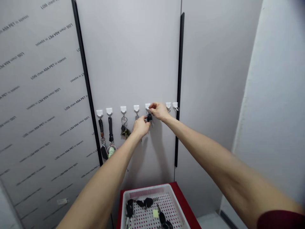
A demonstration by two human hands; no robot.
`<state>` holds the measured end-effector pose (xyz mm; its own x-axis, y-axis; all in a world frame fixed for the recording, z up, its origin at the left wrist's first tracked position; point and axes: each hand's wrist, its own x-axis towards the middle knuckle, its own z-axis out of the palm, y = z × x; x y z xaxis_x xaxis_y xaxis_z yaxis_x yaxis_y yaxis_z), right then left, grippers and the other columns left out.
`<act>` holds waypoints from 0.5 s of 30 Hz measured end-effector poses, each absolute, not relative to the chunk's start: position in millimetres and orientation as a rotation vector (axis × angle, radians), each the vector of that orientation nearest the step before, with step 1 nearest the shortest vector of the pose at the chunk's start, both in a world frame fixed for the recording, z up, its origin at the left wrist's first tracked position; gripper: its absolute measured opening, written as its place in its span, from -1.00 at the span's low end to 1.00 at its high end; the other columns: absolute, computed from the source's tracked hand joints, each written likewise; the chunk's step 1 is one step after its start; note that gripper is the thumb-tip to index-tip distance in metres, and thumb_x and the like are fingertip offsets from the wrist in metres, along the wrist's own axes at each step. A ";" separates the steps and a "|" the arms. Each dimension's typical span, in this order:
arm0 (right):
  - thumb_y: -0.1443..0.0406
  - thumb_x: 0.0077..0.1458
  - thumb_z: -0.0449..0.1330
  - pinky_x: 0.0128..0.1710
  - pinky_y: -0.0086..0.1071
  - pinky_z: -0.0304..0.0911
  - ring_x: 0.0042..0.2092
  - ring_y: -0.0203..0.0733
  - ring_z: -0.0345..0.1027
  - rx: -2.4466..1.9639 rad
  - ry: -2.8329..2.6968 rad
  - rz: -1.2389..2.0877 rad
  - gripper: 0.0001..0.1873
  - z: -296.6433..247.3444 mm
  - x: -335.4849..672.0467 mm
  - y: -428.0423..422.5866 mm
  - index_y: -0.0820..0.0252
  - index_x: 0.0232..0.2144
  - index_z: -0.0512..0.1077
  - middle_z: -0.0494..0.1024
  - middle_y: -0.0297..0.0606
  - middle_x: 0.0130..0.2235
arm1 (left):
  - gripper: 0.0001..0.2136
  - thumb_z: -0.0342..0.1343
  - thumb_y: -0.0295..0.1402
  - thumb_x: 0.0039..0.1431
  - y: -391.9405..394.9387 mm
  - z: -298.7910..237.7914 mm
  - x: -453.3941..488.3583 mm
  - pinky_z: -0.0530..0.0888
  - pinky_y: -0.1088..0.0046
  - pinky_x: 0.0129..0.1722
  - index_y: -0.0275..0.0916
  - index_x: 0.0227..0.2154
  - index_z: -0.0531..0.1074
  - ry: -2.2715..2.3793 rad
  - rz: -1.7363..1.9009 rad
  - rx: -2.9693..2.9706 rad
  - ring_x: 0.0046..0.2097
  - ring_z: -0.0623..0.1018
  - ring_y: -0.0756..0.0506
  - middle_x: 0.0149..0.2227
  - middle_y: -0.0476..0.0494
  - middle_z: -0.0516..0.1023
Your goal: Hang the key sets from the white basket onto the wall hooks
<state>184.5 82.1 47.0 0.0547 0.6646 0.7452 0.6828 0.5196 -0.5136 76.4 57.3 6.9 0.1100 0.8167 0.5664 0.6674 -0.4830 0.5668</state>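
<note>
Cool, moderate light from above; soft shadows down door [130, 63]; sleeve [281, 220] slightly blurred; edges stretched wide-angle; upper-right corner dark.

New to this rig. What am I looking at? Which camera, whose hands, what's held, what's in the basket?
There's no machine here: one person works with two bare hands, and the single picture comes from a camera on their head, looking forward and down. The left hand holds a small bunch of black-headed keys against a smooth pale panel. The right hand has its fingertips beside a small white wall hook just above; whether the bunch hangs from it is too small to tell. More keys hang to the left, including a black strap. Below, a white perforated plastic basket sits on a red surface, holding loose black-headed keys and a small pale-yellow square.
</note>
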 end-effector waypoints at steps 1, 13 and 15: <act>0.42 -0.28 0.02 -0.51 -0.52 0.12 -0.54 -0.42 0.18 -1.193 -1.634 -0.032 -0.90 46.2 184.1 83.6 0.26 -0.57 0.30 0.34 -0.37 -0.58 | -0.69 -0.08 -0.40 -0.16 57.5 5.7 76.1 0.28 0.48 -0.34 -0.25 -0.25 0.25 1.495 1.294 2.218 -0.33 0.38 -0.03 -0.39 -0.09 0.42; 0.41 -0.16 -0.09 -0.39 -0.51 0.07 -0.44 -0.41 0.17 -1.278 -1.936 -0.017 -0.75 -58.4 196.5 28.1 0.32 -0.36 0.28 0.37 -0.24 -0.37 | -0.73 -0.08 -0.45 -0.14 13.3 -121.9 51.7 0.28 0.52 -0.28 -0.33 -0.28 0.27 1.345 1.029 2.209 -0.30 0.36 0.02 -0.32 -0.14 0.39; 0.42 -0.21 -0.05 -0.44 -0.54 0.06 -0.47 -0.40 0.17 -1.334 -2.217 0.194 -0.78 -111.8 200.5 8.7 0.31 -0.43 0.32 0.39 -0.27 -0.44 | -0.74 -0.08 -0.45 -0.14 1.3 -169.1 47.4 0.28 0.51 -0.27 -0.34 -0.29 0.28 1.364 0.858 2.175 -0.29 0.36 0.01 -0.31 -0.15 0.39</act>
<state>200.5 8.7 -111.8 -0.3640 0.8534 0.3732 0.7756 0.4995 -0.3858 47.4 1.3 -169.1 0.3239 0.9057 0.2734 0.6386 -0.4225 0.6432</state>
